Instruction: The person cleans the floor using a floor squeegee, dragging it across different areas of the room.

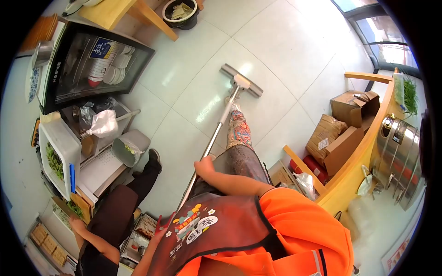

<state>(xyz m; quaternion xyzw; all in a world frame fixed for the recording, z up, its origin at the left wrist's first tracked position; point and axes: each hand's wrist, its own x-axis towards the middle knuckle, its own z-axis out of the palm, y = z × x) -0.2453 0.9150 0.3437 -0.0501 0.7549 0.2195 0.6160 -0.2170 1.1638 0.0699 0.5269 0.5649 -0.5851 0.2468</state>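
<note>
1. Landmark: the mop head (241, 82). It lies on the tiled floor (193, 69), ahead of the wearer's leading foot and set at an angle to the tile joints. A metal pole (215, 135) runs from it back toward the wearer's apron (202, 225).
2. Right hand (205, 167): closed around the pole, well back from the mop head.
3. Left hand (159, 233): low beside the apron, near the line of the pole and farther from the mop head than the right hand. It is partly hidden; I cannot tell whether it is gripping.
4. Extent of work: the mop head appears to be in use, judged from its placement. Bright patches show on the tiles around it. Whether these are moisture or reflected light cannot be told, and no border separates finished tiles from unfinished ones. The completed and remaining portions therefore cannot be determined.
5. Left of the mop head: a glass-fronted cabinet (69, 89) holding stacked dishes, and a grey bin (143, 140) nearer the wearer. Beyond the bin, a co-worker's hand (78, 225) is beside cut greens (75, 209).
6. Right of the mop head, well apart: an open cardboard box (343, 108) and a steel container (390, 147).
7. Beyond and left of the mop head: a black bucket (189, 23).
</note>
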